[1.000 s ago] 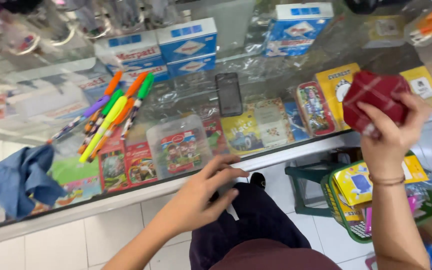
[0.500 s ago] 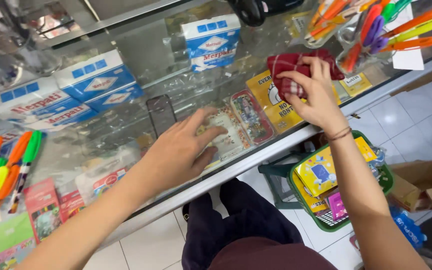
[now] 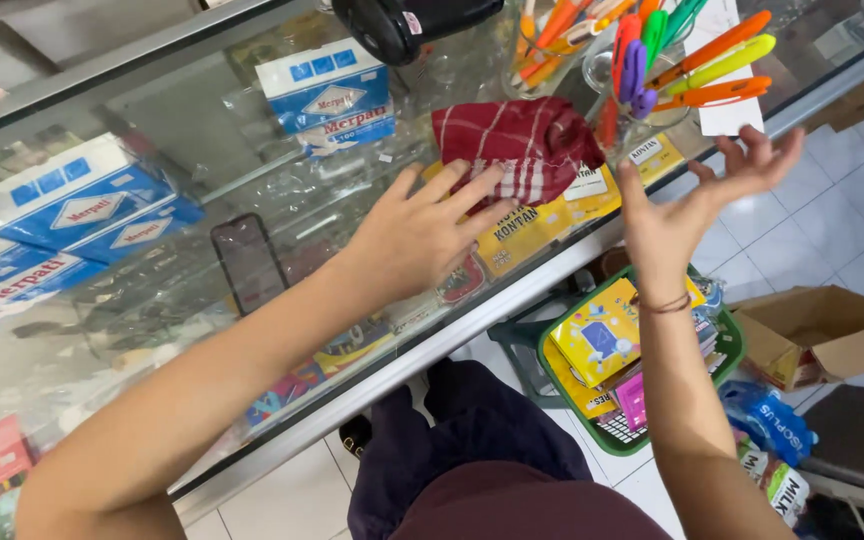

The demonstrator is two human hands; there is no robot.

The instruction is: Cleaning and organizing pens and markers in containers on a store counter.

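Observation:
A dark red cloth with white stripes (image 3: 522, 140) lies crumpled on the glass counter top (image 3: 202, 170). My left hand (image 3: 417, 235) is spread flat on the glass, its fingertips touching the cloth's lower edge. My right hand (image 3: 697, 205) hovers open just right of the cloth, fingers apart, holding nothing, close to the counter's metal front edge. A string bracelet sits on that wrist.
A dark phone (image 3: 249, 262) lies on the glass left of my hand. Blue-and-white boxes (image 3: 327, 95) and a clear cup of coloured pens (image 3: 672, 60) stand behind. Below the counter are a green basket of packets (image 3: 632, 370) and an open cardboard box (image 3: 832, 330).
My right hand carried the red cloth down onto the counter and let go of it, now open beside it. My left hand slid across the glass to the cloth. The view swung right.

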